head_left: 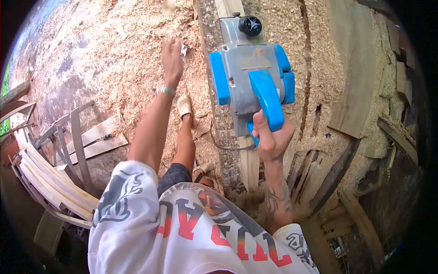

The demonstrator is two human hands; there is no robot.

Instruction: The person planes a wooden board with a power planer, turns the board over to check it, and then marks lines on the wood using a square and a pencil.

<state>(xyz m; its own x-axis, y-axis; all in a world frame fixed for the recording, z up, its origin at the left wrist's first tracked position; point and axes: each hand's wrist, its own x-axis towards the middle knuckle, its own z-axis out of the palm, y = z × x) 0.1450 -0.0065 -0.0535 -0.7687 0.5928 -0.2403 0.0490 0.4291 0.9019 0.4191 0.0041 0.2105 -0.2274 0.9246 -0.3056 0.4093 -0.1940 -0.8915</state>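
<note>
My right hand [276, 137] is wrapped round the blue rear handle of an electric planer [246, 68], which has a grey body, blue side covers and a black front knob. The planer rests over a narrow wooden strip [249, 166] on the shavings-covered bench; the strip shows both ahead of it and behind it. A thin cord curves out near the planer's rear left. Off to the left, my left hand [172, 61] hangs over the shavings on the ground, holding nothing, with its fingers stretched forward. A small pale scrap lies beside its fingers.
Bundled curved wooden strips [54, 180] and loose boards [98, 141] lie at the left. On the right is a wide plank [351, 68], with several offcuts beyond it. Wood shavings [114, 55] cover the ground. My sandalled foot [184, 106] stands left of the bench.
</note>
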